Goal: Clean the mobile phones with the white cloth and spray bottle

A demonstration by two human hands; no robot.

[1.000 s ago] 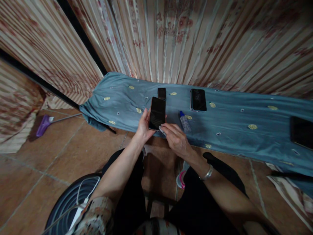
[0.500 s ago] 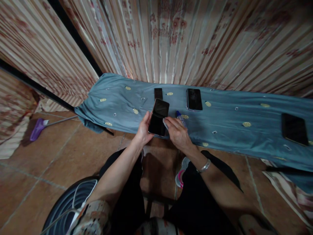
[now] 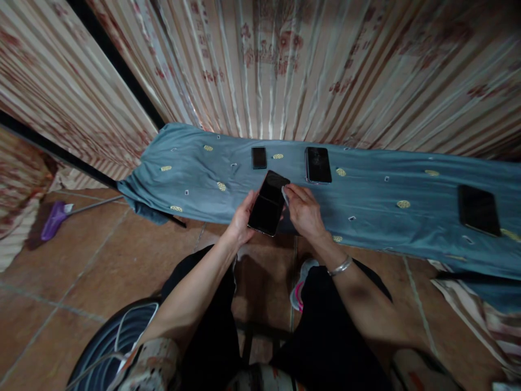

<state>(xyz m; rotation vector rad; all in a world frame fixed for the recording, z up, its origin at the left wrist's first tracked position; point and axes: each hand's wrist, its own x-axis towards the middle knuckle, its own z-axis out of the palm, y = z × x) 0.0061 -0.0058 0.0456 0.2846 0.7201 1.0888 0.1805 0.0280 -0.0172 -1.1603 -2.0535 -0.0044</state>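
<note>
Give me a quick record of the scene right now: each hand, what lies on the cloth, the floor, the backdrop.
Left hand: holds a phone, tilted, dark screen up
Right hand: pinches a whitish piece at the phone's right edge; bracelet on wrist
Surface: blue cloth with yellow prints
On cloth: small dark square item; dark device right of it; another dark device far right
Floor: brown tiles; purple tool head at left
Backdrop: striped curtain
</note>
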